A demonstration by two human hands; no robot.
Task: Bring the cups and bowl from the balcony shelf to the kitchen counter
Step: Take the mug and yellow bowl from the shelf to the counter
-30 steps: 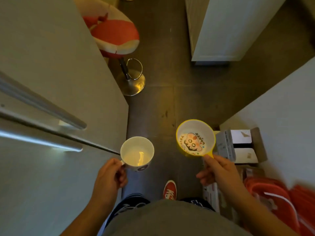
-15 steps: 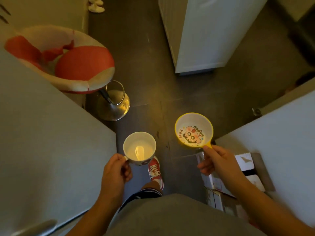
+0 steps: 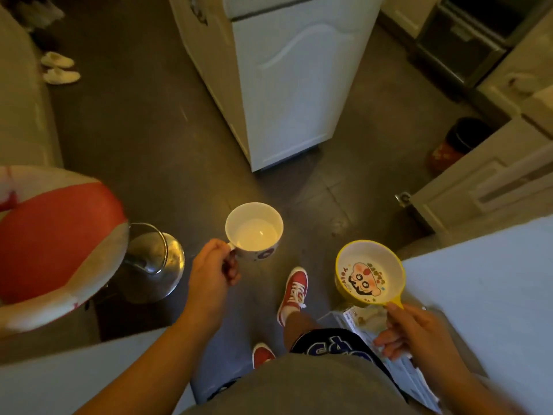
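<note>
My left hand [image 3: 214,272] grips the handle of a white cup [image 3: 254,232] with a dark print on its side, held upright over the dark floor. A yellow bowl [image 3: 369,272] with a cartoon face printed inside is held by its small handle in my right hand [image 3: 419,332], to the right and slightly lower. Both vessels look empty. My red shoes show between the two hands.
A red and white bar stool [image 3: 57,244] with a chrome base [image 3: 155,265] stands at the left. A white cabinet [image 3: 287,76] rises ahead. Pale surfaces flank me low left and right [image 3: 484,298]. A dark bin [image 3: 457,142] sits far right, white slippers [image 3: 59,68] far left.
I have walked forward: the stool has slid to my left and the white cabinet is closer. The boxes on the right have dropped behind. Both hands still hold the cup and bowl.
</note>
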